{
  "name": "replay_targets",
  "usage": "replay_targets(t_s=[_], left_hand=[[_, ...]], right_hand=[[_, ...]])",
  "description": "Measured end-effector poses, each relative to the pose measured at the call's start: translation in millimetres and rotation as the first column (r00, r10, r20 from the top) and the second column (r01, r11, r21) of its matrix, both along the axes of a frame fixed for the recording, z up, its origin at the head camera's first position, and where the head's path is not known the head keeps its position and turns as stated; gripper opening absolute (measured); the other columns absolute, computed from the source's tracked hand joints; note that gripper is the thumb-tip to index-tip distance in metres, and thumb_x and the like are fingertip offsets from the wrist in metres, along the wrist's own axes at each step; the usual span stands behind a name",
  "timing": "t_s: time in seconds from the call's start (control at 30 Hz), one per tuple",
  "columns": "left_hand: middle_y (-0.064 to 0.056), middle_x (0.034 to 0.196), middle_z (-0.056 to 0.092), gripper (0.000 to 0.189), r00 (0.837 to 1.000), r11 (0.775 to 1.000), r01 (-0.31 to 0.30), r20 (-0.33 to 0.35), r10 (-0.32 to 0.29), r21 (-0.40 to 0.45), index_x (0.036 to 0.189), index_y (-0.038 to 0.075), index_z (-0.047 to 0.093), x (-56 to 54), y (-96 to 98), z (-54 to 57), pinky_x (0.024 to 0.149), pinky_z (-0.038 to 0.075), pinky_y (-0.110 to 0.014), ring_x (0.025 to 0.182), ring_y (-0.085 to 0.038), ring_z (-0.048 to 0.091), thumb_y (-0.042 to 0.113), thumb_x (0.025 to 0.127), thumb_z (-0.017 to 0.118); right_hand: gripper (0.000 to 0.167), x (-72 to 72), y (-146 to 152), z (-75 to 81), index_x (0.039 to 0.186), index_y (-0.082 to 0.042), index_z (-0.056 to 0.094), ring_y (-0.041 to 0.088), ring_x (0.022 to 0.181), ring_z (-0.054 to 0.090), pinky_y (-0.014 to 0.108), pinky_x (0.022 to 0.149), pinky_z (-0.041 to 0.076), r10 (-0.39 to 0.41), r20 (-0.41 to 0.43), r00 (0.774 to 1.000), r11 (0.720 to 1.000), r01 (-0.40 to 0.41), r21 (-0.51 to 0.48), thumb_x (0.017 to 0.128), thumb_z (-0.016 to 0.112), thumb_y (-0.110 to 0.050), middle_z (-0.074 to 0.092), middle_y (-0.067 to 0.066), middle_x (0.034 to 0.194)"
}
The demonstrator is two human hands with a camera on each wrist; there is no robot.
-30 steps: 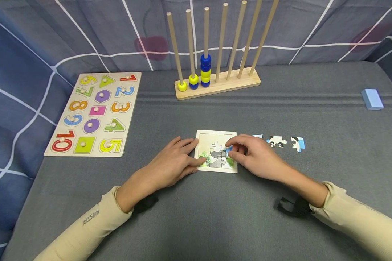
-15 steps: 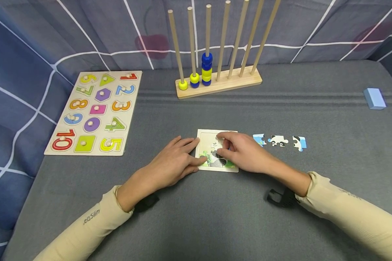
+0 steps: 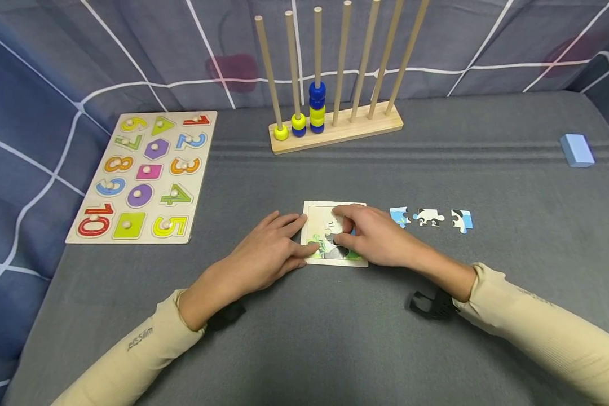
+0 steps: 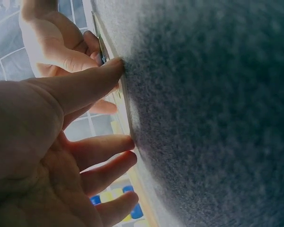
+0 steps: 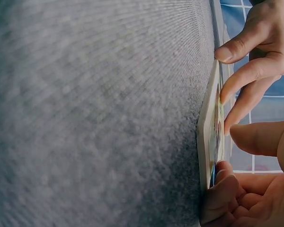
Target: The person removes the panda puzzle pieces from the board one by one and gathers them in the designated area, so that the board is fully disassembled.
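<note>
A small square wooden puzzle tray (image 3: 317, 211), partly filled with black, white and green panda pieces, lies on the grey table. My left hand (image 3: 271, 248) rests at its left side with fingers extended, fingertips on the rim and one on the green pieces. Reaching in from the right, my right hand (image 3: 380, 234) has its index finger and thumb either side of a white puzzle piece (image 3: 333, 225) inside the tray. Its other fingers curl low by the tray's edge in the right wrist view. The hand covers the tray's upper right part.
Three loose pieces lie right of the tray: a blue one (image 3: 400, 216), a panda-face piece (image 3: 428, 217) and a blue-edged piece (image 3: 462, 220). A number board (image 3: 144, 158) lies left, a peg stand with rings (image 3: 337, 132) at the back, a blue block (image 3: 577, 150) far right.
My right hand has moved left over the tray, from its right edge to the white piece, then held almost still. The blue loose piece came into fuller view. My left hand stays in place.
</note>
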State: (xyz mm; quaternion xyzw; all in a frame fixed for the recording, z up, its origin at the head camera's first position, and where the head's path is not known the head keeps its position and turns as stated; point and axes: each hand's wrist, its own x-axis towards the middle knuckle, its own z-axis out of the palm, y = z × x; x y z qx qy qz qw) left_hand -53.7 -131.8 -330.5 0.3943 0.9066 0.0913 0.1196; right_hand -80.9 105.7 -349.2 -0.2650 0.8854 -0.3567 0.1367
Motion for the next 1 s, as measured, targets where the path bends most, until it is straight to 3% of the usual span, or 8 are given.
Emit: replay_targets(t_s=[0.2, 0.43, 1.0], left_hand=[[-0.021, 0.149, 0.043, 0.037, 1.000, 1.000, -0.011, 0.005, 0.011, 0.008, 0.130, 0.021, 0.067, 0.1, -0.4, -0.7, 0.113, 0.023, -0.059, 0.140, -0.036, 0.036, 0.026, 0.093, 0.070], [-0.021, 0.149, 0.042, 0.037, 0.999, 0.999, -0.026, 0.021, 0.026, 0.024, 0.130, 0.021, 0.068, 0.9, -1.3, 0.3, 0.113, 0.023, -0.059, 0.140, -0.035, 0.036, 0.026, 0.093, 0.071], [-0.022, 0.148, 0.043, 0.037, 1.000, 0.999, -0.016, 0.006, 0.016, 0.033, 0.129, 0.020, 0.068, 0.6, -1.4, -1.6, 0.113, 0.024, -0.059, 0.139, -0.036, 0.038, 0.025, 0.092, 0.071]], right_hand=[[0.034, -0.2, 0.1, -0.4, 0.119, 0.000, 0.066, 0.013, 0.068, 0.048, 0.032, 0.065, 0.041, -0.005, 0.012, 1.000, 1.000, 0.005, -0.001, 0.087, 0.072, -0.011, 0.056, -0.003, 0.080], [0.028, -0.9, 0.8, -0.7, 0.116, -0.005, 0.062, 0.012, 0.058, 0.047, 0.034, 0.060, 0.041, -0.008, 0.050, 0.999, 0.998, 0.010, -0.054, 0.089, 0.070, -0.009, 0.055, -0.003, 0.076], [0.023, 0.9, 2.2, -1.4, 0.113, -0.011, 0.062, 0.014, 0.057, 0.049, 0.034, 0.057, 0.043, -0.024, 0.066, 0.998, 0.992, 0.031, -0.121, 0.091, 0.065, -0.005, 0.058, 0.000, 0.080]])
